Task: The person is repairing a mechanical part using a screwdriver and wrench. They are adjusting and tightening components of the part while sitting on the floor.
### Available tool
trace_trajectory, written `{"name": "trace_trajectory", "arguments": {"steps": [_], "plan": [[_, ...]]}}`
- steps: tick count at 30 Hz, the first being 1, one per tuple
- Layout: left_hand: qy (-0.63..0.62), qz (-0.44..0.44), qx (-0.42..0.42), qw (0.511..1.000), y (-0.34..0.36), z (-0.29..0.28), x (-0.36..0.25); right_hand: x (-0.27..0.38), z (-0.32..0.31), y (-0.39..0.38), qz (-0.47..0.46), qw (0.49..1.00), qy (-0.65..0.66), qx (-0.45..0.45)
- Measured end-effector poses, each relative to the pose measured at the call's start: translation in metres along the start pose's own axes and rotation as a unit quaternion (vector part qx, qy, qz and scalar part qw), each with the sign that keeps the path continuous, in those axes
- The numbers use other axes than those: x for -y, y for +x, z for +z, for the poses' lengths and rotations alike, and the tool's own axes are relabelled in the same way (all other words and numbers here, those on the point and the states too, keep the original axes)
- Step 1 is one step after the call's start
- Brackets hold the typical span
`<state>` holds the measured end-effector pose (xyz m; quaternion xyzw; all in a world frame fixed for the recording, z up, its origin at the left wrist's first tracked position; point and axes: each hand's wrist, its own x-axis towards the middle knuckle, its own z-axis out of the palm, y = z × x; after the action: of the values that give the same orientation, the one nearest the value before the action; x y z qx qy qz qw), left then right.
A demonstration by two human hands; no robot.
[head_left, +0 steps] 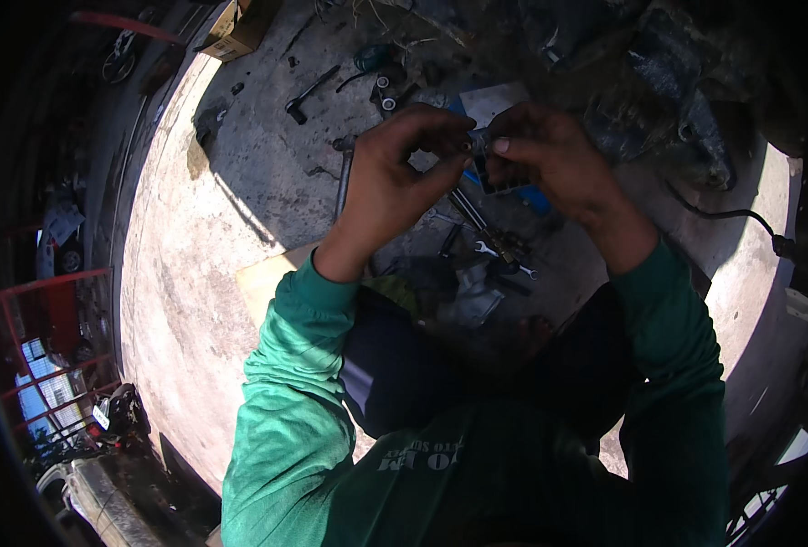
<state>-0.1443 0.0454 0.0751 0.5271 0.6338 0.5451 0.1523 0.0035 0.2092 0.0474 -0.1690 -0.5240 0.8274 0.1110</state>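
Note:
Both hands are raised close together over the tools on the ground. The fingers of my left hand (395,164) are pinched around something small and dark that I cannot make out. Facing it, my right hand (550,150) grips a small grey metal part (478,140) between thumb and fingers. The part lies between the two sets of fingertips, and its far side is hidden. Behind and below the right fingers shows a dark compartmented piece (504,187) with blue beside it, partly covered by the hand.
A ratchet wrench (311,96) and a long-handled tool (343,178) lie on the concrete floor (185,301). Nearer me are metal rods (472,211), a spanner (486,248) and a crumpled cloth (472,296). Dark machine parts (677,82) stand at far right, with a black cable (723,211) below.

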Motion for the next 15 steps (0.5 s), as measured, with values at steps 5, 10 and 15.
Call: {"name": "trace_trajectory", "arguments": {"steps": [5,10,15], "plan": [[0.066,0.057,0.012,0.996,0.005,-0.004,-0.005,0.0,-0.003,-0.005,0.005,0.999,-0.029,0.028],[0.011,0.037,0.002,0.999,0.002,-0.003,-0.006,0.002,0.005,-0.013,-0.016,0.998,-0.028,0.049],[-0.032,-0.024,0.019,0.999,-0.001,-0.005,-0.009,0.005,0.012,-0.02,-0.1,0.992,-0.039,0.072]]}}
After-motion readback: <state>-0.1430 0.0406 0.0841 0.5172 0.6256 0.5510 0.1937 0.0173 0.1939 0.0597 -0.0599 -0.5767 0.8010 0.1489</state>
